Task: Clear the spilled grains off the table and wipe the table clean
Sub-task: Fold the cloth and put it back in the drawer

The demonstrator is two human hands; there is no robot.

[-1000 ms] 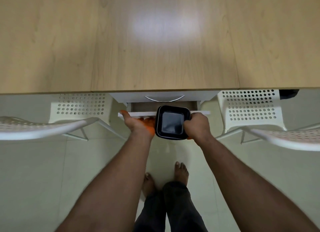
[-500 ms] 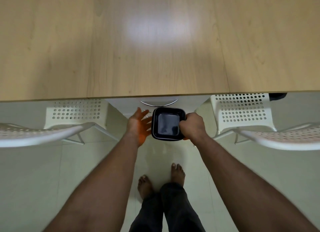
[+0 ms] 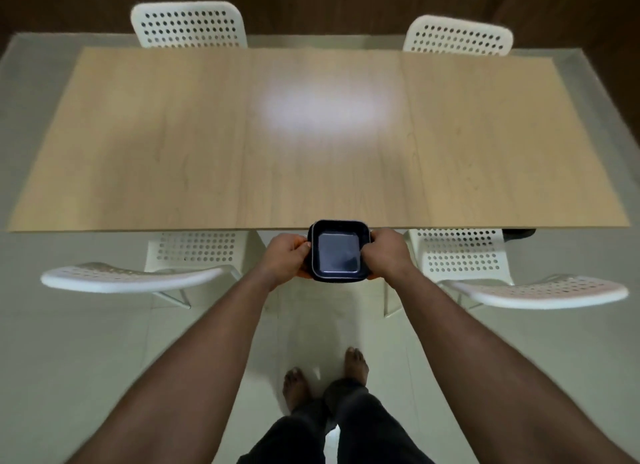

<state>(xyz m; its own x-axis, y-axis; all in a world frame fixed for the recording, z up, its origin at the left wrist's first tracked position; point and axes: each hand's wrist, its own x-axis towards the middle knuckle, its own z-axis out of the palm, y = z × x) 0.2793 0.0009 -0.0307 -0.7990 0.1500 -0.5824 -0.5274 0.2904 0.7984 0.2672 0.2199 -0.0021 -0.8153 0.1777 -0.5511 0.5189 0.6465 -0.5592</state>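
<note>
1. Room: pale tiled floor; long wooden table (image 3: 311, 134), long axis running left to right, white perforated chairs (image 3: 194, 249) on both sides. No grains show on it.
2. Left hand (image 3: 285, 256): fingers curled round the left wall of the black square container (image 3: 338, 252).
3. Container: between the hands, at the table's near edge, apparently empty.
4. Right hand (image 3: 386, 252): fingers curled round the right wall, equally near.
5. Writing: none legible.
</note>
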